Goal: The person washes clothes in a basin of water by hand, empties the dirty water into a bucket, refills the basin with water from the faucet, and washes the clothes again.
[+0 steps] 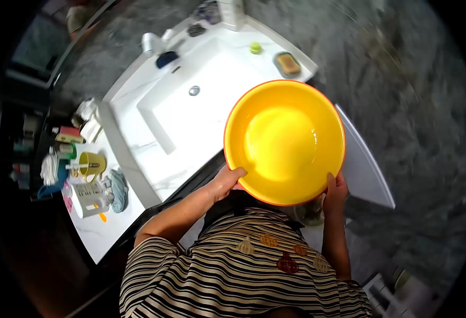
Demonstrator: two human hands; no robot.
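Both of my hands hold a round yellow basin [280,143] with an orange rim in front of my body. Its inside faces up at me, and I see nothing in it. My left hand [226,181] grips the rim at the lower left, thumb over the edge and fingers hidden beneath. On the lower right, my right hand [336,193] pinches the rim in the same way. Beyond the basin to the left lies the white sink [201,114] with a metal drain [194,90].
A white faucet [151,44] stands behind the sink. A sponge in a dish [287,63] and a small green object [255,47] sit on the back ledge. The left counter holds a yellow mug [91,164], a blue cloth [118,191] and bottles. A white panel [368,161] juts out at right.
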